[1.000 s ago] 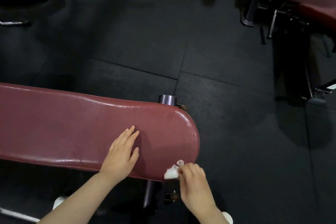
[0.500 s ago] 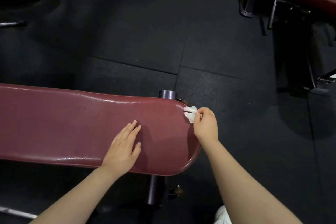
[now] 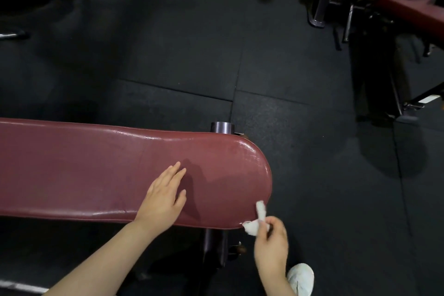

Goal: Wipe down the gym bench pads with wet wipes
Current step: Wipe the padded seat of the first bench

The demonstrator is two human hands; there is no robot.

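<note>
The wet wipe (image 3: pixel 255 222), pinched in the fingers of the right hand (image 3: pixel 271 245), had been drawn back from the far corner of the bench pad (image 3: pixel 96 170) to its near corner. The left hand (image 3: pixel 162 197) was kept flat on top, fingers straight. The rounded end was judged nearly wiped.

- Both forearms are bare up to the frame's lower edge; no sleeve or cuff shows on either.
- The left hand (image 3: pixel 161 199) wears no glove, ring or watch that can be seen.
- The right hand (image 3: pixel 271 245) is likewise ungloved, its wrist bare.
- A pale, whitish shoe (image 3: pixel 301 277) with a rounded toe shows at the bottom edge; its details are blurred.
</note>
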